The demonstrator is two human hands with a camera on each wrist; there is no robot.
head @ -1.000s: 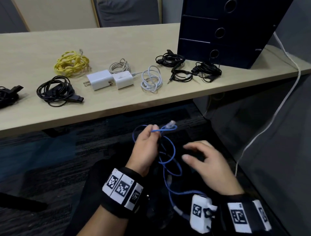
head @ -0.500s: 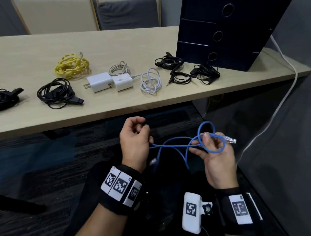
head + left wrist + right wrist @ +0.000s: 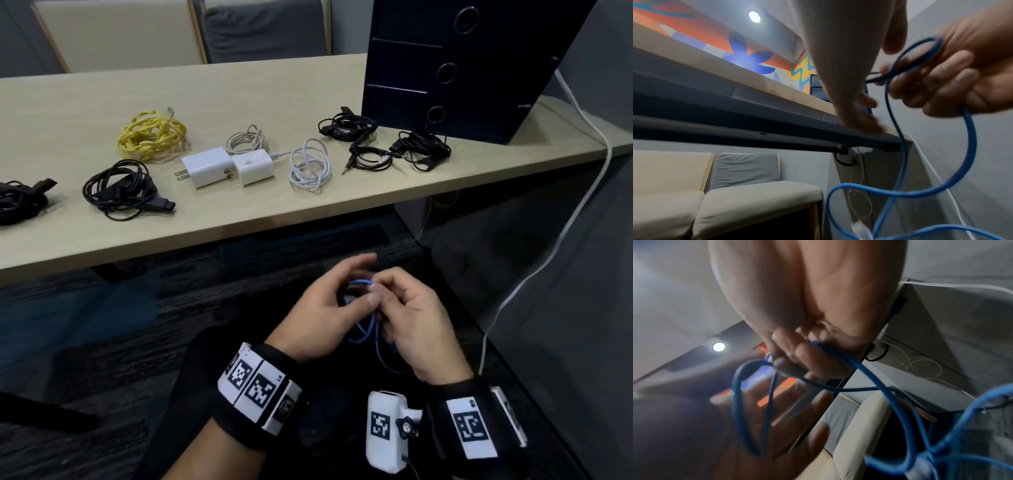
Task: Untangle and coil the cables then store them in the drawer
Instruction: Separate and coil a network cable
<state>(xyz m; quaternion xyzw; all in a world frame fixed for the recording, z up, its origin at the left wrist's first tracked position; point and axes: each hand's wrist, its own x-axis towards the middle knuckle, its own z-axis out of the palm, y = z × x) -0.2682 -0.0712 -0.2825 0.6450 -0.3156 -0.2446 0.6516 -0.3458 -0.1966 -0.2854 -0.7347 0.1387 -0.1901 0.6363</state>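
Both hands are working below the desk (image 3: 239, 219) edge, at about 6 o'clock in the head view, w/ the blue cable (image 3: 364, 330) between them. The right hand (image 3: 416, 325) is pinching a small loop of it: fingers curled round the loop, thumb closing on top, so this grip is nearly closed and holding the cable. From the left wrist view that loop is standing up out of the right hand's fingers (image 3: 953, 84) toward 12 o'clock, and the rest of the blue cable is hanging down toward 6 o'clock in slack curves, its clear plug dangling low.

The left hand (image 3: 329, 308) is sitting just beside the right, at its 9 o'clock, touching or almost touching at the fingertips. Its fingers are mostly straight and spread; right wrist view is showing the open palm behind the loop. Blurred there, so can't tell if the left thumb is actually on the cable; looks like it's reaching in, not gripping.

Judgement: coiling step is in progress, next loop needs the left hand to take slack from below and bring it up to the right-hand pinch. The cable's long run is lying vertical, under both hands, slightly nearer the right.

The drawer unit (image 3: 455, 68) is standing on the desk at 1 o'clock, drawers closed. Other cables and 2 white chargers are lying on the desk.
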